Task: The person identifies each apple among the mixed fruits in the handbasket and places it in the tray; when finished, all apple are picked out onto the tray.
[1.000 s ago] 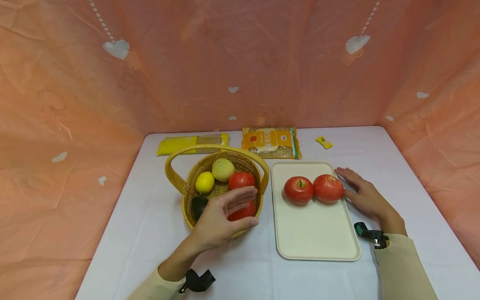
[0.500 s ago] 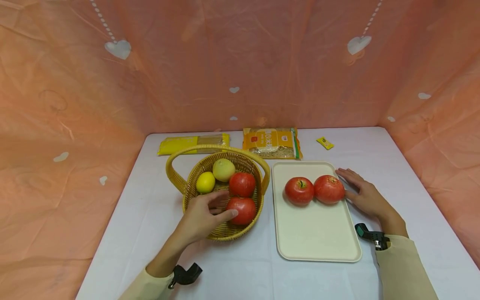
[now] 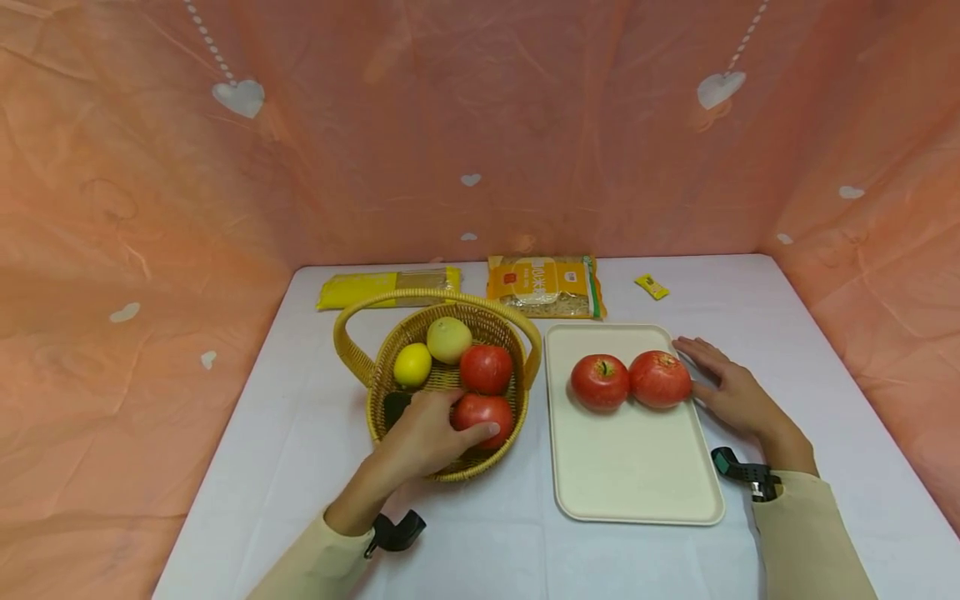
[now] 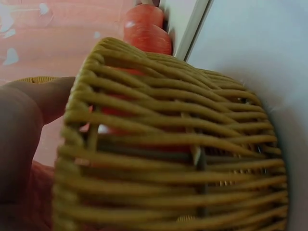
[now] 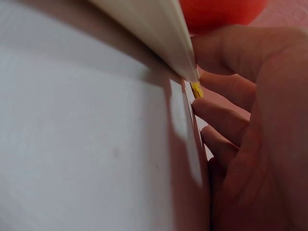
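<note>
In the head view a wicker basket (image 3: 372,421) holds two red apples, a lemon (image 3: 412,365), a pale yellow-green round fruit (image 3: 449,340) and a dark, partly hidden item (image 3: 395,407). My left hand (image 3: 423,437) reaches over the basket's near rim and grips the front apple (image 3: 480,415), thumb across its top and fingers at its left side. The rear apple (image 3: 486,369) lies just behind it. My right hand (image 3: 735,396) rests at the right edge of the cream tray (image 3: 637,475), fingers extended, thumb near the right-hand apple (image 3: 660,379). Another apple (image 3: 600,382) sits beside that one.
Behind the basket lies a yellow packet (image 3: 360,290), with an orange-and-clear food bag (image 3: 545,287) to its right. A small yellow wrapped piece (image 3: 652,287) is near the back edge. The basket's tall handle (image 3: 435,294) arches over its far side.
My left hand has drawn back left over the basket, then come down and right onto the front apple, its fingers closing round it. The right hand keeps its place by the tray.
</note>
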Available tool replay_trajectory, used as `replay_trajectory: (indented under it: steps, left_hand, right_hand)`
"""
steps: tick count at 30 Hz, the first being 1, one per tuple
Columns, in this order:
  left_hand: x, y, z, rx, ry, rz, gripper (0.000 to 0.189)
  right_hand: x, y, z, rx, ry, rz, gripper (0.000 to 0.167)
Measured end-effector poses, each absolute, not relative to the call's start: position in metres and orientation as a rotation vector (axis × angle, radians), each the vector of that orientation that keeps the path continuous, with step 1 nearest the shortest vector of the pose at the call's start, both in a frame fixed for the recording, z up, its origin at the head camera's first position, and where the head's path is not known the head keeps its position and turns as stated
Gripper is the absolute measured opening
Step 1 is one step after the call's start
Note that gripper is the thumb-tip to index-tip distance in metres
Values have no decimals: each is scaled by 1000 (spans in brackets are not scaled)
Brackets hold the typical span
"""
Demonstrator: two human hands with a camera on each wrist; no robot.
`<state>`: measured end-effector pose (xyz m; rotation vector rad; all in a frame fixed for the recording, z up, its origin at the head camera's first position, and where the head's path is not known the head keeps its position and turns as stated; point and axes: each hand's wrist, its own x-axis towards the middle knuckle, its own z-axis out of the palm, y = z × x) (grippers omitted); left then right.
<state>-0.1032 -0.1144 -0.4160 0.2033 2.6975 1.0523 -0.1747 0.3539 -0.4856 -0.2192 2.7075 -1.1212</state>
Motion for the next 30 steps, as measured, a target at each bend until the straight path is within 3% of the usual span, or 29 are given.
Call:
replay_trajectory:
  steps: [16, 30]
  left_hand:
    - [-113, -103, -414, 244, 2747, 873, 74]
    - [-112, -138, -389, 410, 2644, 1030, 72]
  right_hand:
    - [-174, 353, -481, -252, 2738, -1118, 68]
    - [-175, 353, -485, -233, 2721, -1121, 70]
